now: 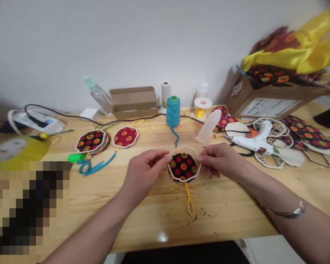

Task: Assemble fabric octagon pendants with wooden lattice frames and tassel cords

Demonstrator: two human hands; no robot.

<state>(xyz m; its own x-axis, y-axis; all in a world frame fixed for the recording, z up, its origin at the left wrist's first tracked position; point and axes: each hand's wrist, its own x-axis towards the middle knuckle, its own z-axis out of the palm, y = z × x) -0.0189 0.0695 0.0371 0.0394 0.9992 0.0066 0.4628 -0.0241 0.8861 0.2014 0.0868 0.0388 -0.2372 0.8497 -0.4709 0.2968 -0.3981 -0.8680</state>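
Note:
Between my two hands is a scalloped pale wooden frame [184, 180], above a black fabric ornament [183, 167] patterned with red and orange-green flowers. My left hand [148, 165] pinches the frame's left edge. On the opposite edge, the fingers of my right hand [218, 159] are closed in a pinch. The frame sits a little off the fabric piece, leaving a gap at the top. A yellow cord loop [189, 200] hangs from the ornament toward me, and a teal cord [176, 137] runs from its far side toward the teal thread spool [173, 112].
At left lie a stack of black floral ornaments [90, 142] and a red one [126, 137] with teal tassels. A white glue gun [260, 137] rests at right among wooden cutouts. Behind it stands a cardboard box [266, 101] of fabric. Dark scraps dot the near tabletop.

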